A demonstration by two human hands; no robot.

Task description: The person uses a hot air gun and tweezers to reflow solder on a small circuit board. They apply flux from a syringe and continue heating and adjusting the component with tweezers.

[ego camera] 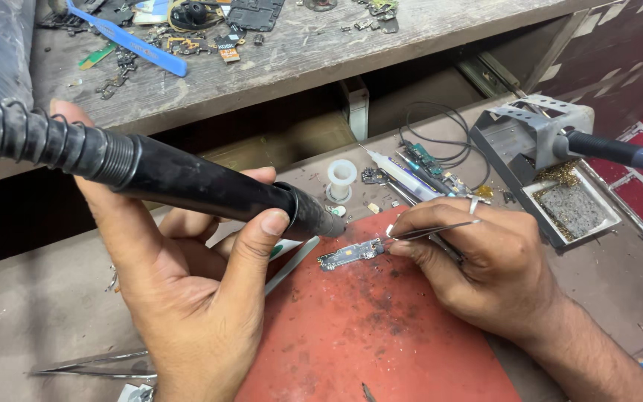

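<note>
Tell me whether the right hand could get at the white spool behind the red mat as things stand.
Probably yes. The white spool stands in the open just beyond the red mat, nothing covering it. But the right hand is holding tweezers on the small circuit board, so it would need freeing first.

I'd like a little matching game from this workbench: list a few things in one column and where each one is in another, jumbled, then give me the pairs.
Things:
1. hot-air wand
2. tweezers
3. small circuit board
4. soldering iron

Places:
A. lying on the red mat
B. resting in the metal stand
C. gripped in the left hand
D. pinched in the right hand

Pairs: 1-C, 2-D, 3-A, 4-B
</note>
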